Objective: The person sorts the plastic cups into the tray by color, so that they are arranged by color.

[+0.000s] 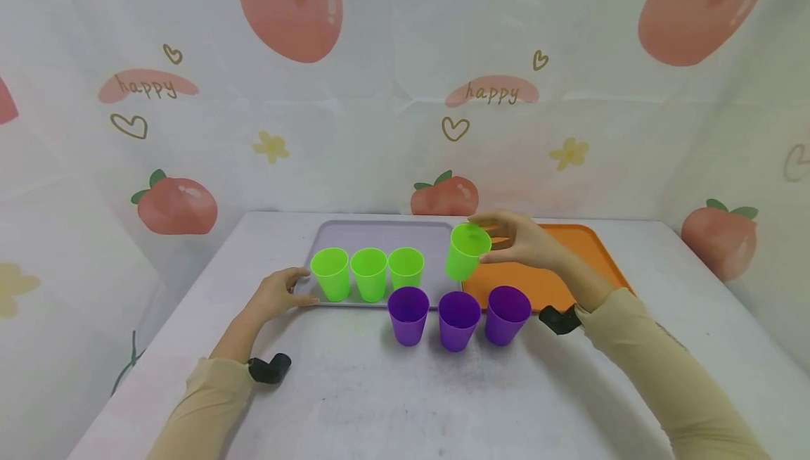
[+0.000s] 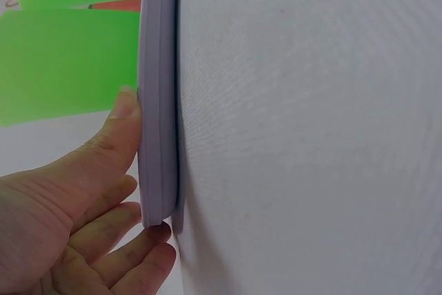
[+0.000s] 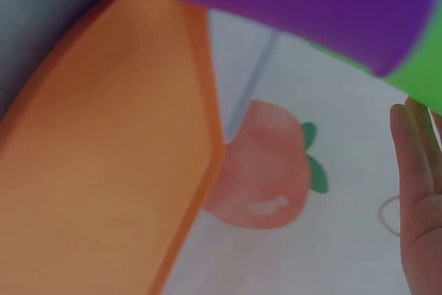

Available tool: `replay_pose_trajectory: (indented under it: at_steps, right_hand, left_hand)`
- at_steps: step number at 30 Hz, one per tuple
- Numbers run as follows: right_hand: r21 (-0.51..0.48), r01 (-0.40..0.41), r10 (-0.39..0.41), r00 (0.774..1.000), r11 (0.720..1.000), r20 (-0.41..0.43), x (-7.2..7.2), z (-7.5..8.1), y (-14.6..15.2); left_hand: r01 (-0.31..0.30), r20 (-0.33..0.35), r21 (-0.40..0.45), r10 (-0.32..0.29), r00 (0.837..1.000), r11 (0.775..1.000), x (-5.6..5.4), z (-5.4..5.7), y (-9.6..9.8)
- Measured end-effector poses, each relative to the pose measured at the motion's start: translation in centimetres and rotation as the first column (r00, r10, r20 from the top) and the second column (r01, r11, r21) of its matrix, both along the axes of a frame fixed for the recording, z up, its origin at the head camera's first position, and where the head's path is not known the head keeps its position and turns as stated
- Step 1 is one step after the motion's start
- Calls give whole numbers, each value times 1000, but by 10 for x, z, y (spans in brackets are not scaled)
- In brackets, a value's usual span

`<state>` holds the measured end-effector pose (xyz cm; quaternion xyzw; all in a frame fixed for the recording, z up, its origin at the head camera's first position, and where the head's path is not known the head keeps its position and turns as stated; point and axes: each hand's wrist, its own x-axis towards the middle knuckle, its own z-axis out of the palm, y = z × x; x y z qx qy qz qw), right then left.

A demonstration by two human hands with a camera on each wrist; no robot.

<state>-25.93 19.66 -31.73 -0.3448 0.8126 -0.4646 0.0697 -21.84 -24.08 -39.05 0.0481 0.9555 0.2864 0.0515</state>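
Note:
My right hand (image 1: 515, 240) grips a green cup (image 1: 465, 259) by its side and holds it raised over the place where the grey tray (image 1: 380, 231) meets the orange tray (image 1: 569, 256). Three more green cups stand upright in a row on the grey tray: a left one (image 1: 332, 277), a middle one (image 1: 370, 277) and a right one (image 1: 406, 270). Beside the left cup, at the grey tray's front left corner, is my left hand (image 1: 278, 293). Its thumb lies against the tray's rim (image 2: 157, 101) in the left wrist view, with the other fingers loosely bent and holding no cup.
Three purple cups stand in front of the trays: one on the left (image 1: 408, 319), one in the middle (image 1: 458, 323) and one on the right (image 1: 506, 316), below my right forearm. A printed curtain (image 1: 380, 150) hangs behind the white table (image 1: 380, 404).

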Motion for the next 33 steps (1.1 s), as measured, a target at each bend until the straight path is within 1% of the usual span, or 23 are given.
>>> replay_pose_trajectory:
  at_steps: [4,10,13,18,24,33]
  right_hand:
    - [-24,-47,48,998,999,47,-9,-8,-3]
    - [-10,-63,64,987,998,145,-17,-19,-7]
    - [6,-76,73,982,997,173,-20,-24,-10]
    - [29,-111,104,979,993,176,-24,-30,-11]
    - [51,-139,127,975,989,183,-28,-35,-13]
    - [63,-180,161,961,982,226,-27,-37,-21]
  left_hand:
    - [-3,2,-2,3,1000,1000,0,0,0]
    - [-4,10,2,4,1000,1000,-1,-1,1]
    - [-4,12,2,4,1000,1000,-1,0,1]
    - [0,8,-5,0,1000,1000,1,2,1]
    - [0,4,-9,0,1000,1000,1,1,1]
    - [6,-6,-2,-6,1000,1000,0,1,1]
